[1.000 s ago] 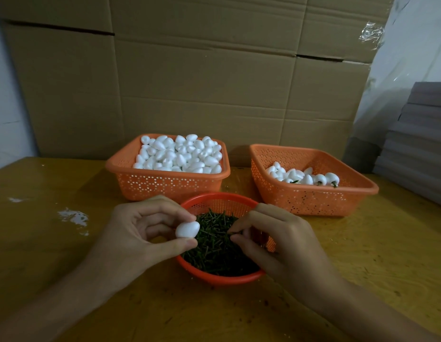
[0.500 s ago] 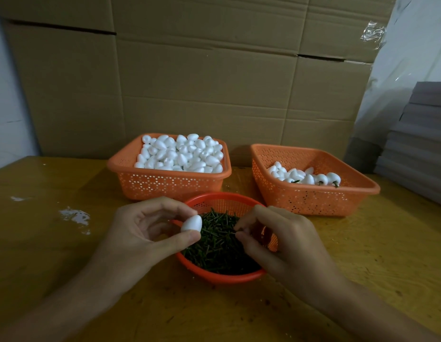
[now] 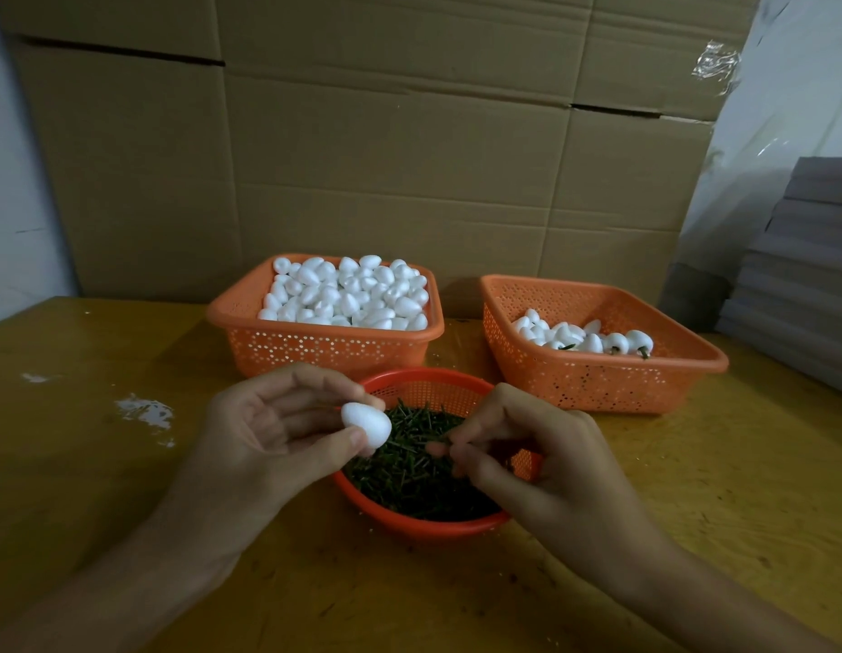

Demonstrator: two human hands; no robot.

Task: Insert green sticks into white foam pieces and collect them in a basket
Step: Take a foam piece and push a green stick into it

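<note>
My left hand [image 3: 273, 431] pinches a white egg-shaped foam piece [image 3: 367, 425] between thumb and fingers, over the left rim of a round red basket [image 3: 423, 523] filled with green sticks [image 3: 409, 473]. Over the same basket, my right hand [image 3: 532, 459] pinches a thin green stick [image 3: 440, 447] at its fingertips, a short gap right of the foam piece. The stick is tiny and mostly hidden by the fingers.
Behind stand two square orange baskets on the yellow wooden table [image 3: 127, 464]: the left basket [image 3: 324, 346] heaped with plain foam pieces, the right basket [image 3: 598, 384] holding several foam pieces with sticks. Cardboard boxes [image 3: 386, 157] form the back wall. Grey stacked sheets [image 3: 800, 285] lie far right.
My left hand has turned the foam piece and raised it slightly. My right hand has lifted off the stick pile, fingertips pinched together, toward the foam piece.
</note>
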